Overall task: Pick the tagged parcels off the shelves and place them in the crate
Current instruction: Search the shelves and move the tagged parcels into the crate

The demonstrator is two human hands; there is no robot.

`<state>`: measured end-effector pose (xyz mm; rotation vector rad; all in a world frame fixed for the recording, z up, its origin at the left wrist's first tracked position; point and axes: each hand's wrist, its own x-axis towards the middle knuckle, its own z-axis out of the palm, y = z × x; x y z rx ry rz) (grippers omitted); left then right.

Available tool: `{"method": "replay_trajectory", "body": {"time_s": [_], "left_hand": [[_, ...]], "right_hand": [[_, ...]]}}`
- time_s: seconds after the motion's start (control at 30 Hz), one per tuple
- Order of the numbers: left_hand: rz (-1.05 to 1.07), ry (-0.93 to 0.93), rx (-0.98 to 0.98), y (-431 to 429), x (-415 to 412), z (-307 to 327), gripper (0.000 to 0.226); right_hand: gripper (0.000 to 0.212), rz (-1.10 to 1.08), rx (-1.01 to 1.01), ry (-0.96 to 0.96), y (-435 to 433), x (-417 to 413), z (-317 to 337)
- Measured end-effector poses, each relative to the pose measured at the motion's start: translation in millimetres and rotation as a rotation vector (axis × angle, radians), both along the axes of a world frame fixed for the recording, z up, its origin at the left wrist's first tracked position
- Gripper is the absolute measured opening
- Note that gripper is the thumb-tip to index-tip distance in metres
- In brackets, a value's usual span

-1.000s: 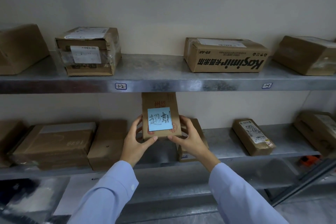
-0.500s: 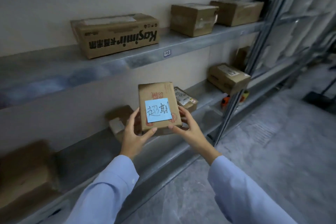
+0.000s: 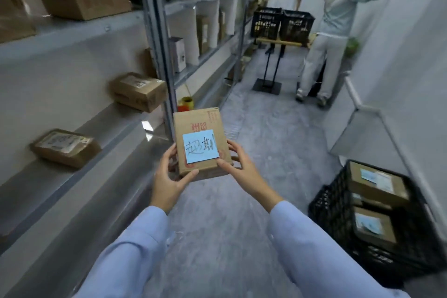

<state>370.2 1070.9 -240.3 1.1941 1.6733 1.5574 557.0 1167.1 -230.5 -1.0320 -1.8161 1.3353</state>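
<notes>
I hold a small brown cardboard parcel [image 3: 199, 128] with a blue handwritten tag [image 3: 199, 149] in front of me, over the aisle floor. My left hand [image 3: 169, 181] grips its lower left corner, thumb on the front face. My right hand [image 3: 242, 169] grips its lower right edge. A black plastic crate [image 3: 338, 203] stands on the floor at the lower right, with two tagged brown parcels [image 3: 376, 181] inside.
Metal shelves [image 3: 79, 152] run along the left with several untagged boxes [image 3: 65, 147]. Two people [image 3: 331, 29] stand down the aisle beside two black crates [image 3: 281, 23] on a stand. A white wall closes the right side.
The view has swung right, from facing the shelves to looking down the aisle. The parcel stays in both hands and is now off the shelf; the floor crate has come into view.
</notes>
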Motion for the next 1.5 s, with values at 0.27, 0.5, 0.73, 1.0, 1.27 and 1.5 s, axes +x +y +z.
{"method": "replay_trajectory", "body": {"time_s": [0.27,0.5,0.73,1.0,1.27,1.5], "left_hand": [[-0.298,0.008,0.004,87,184,-11,0.078],[-0.552,0.027,-0.087,152,304,-33,0.08],[-0.715,0.011,-0.143,233,396,-62,0.079],[-0.831,0.009,-0.239,324,469,-92,0.077],[-0.904,0.005,-0.369,372,516,-144,0.078],[-1.013,0.29,-0.478,398,545,-196,0.076]], "right_hand": [[0.057,-0.28,-0.097,0.024,30,200,-12],[0.054,-0.595,-0.153,0.082,41,322,-39],[0.062,-0.717,-0.231,0.06,92,409,-68],[0.064,-0.808,-0.318,0.091,161,478,-99],[0.05,-0.936,-0.39,0.156,197,523,-150],[0.042,-0.993,-0.566,0.186,212,577,-219]]}}
